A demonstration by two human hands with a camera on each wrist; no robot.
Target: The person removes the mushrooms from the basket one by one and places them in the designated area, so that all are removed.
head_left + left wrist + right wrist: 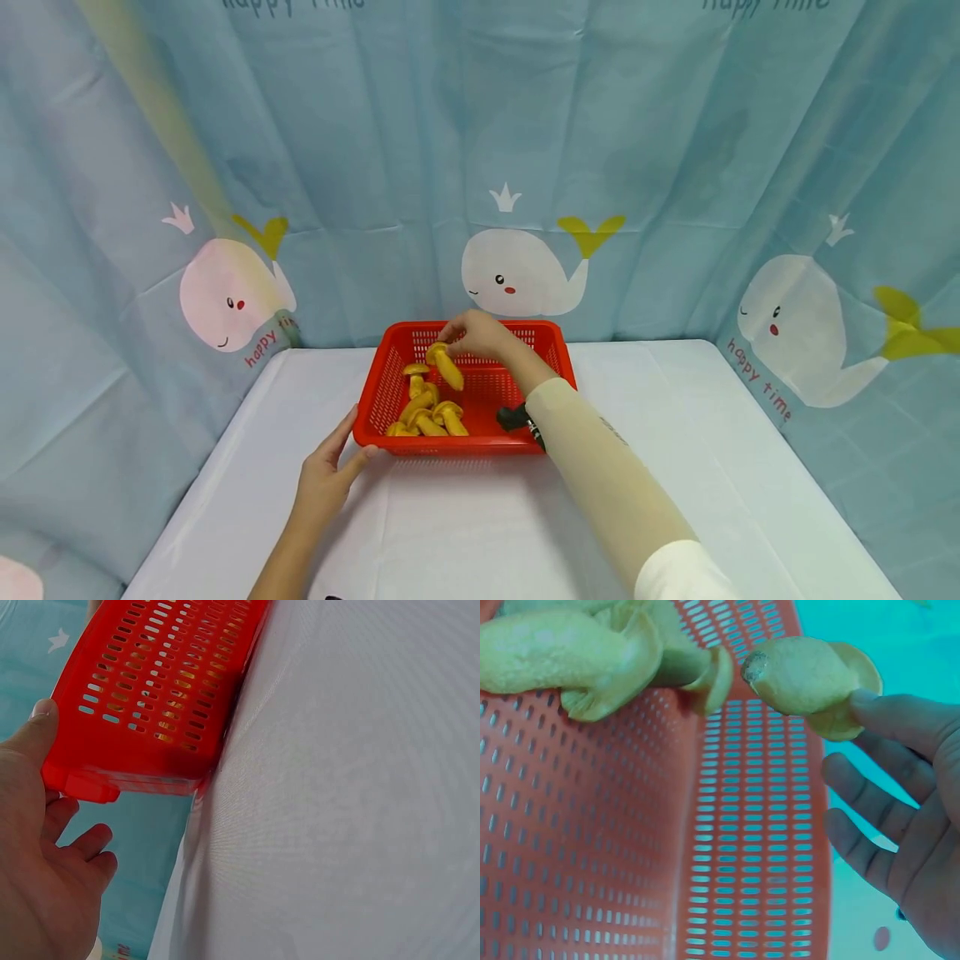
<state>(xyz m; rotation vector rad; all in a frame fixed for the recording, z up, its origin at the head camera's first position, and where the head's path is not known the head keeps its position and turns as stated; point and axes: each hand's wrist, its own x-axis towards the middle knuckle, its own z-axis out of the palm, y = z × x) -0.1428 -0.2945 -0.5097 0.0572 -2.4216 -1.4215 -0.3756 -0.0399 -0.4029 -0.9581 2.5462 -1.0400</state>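
A red perforated plastic basket (367,392) sits on the white table, with several yellow mushrooms (427,421) lying in its left part. My right hand (480,333) pinches one mushroom (802,675) by its cap between thumb and fingers, above the others inside the basket. Its stem points down and to the right in the head view. My left hand (322,475) grips the near left corner of the basket; in the left wrist view the thumb (41,724) lies on the rim and fingers reach below it.
The white tablecloth (465,525) spreads around the basket. A blue curtain (360,275) with printed whales hangs right behind the basket and along both sides. A black device (513,417) shows at my right wrist, over the basket's near right side.
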